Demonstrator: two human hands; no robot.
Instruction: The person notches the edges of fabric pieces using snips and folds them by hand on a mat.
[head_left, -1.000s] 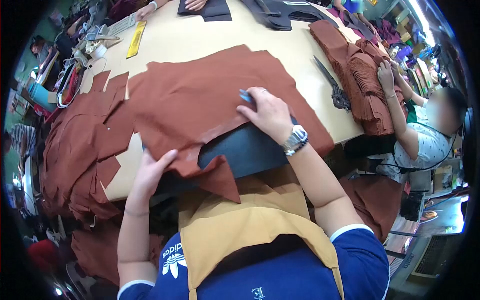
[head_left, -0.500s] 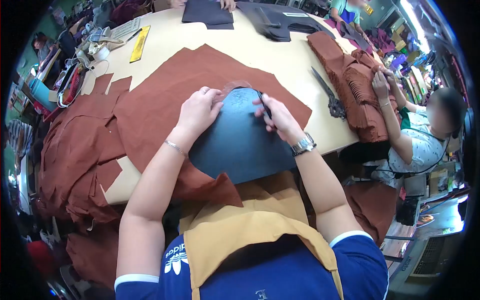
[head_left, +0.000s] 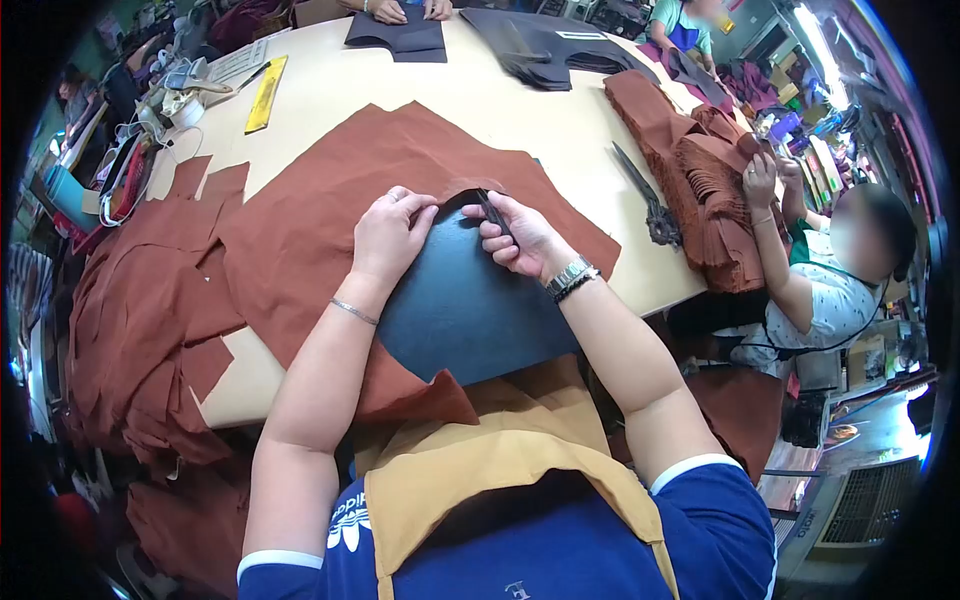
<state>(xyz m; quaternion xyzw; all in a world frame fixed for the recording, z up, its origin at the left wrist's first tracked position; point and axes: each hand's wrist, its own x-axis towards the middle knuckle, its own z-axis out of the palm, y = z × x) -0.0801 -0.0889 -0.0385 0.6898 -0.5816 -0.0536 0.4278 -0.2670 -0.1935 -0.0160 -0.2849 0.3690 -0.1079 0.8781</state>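
Observation:
Rust-brown fabric [head_left: 330, 190] lies spread before me, over the far part of a smooth dark board [head_left: 470, 310]. My left hand [head_left: 393, 232] is closed in a pinch at the fabric's curved inner edge, where a narrow black band shows. Just to the right, my right hand [head_left: 522, 238] grips a small black hand tool [head_left: 492, 212], which looks like thread snips. Its tip is close to that same edge, and the fingers partly hide it. Whether the blades touch the cloth cannot be made out.
Large scissors [head_left: 648, 195] lie at right beside stacked brown cloth [head_left: 715, 190], which a seated person handles. More brown pieces [head_left: 140, 300] hang over the left table edge. A yellow ruler [head_left: 266, 95] and dark panels [head_left: 540, 50] lie farther back, with another person's hands [head_left: 390, 10].
My right hand has moved left, bringing the black tool closer to my left hand. The fabric edge now covers more of the board's top, and my view has shifted slightly.

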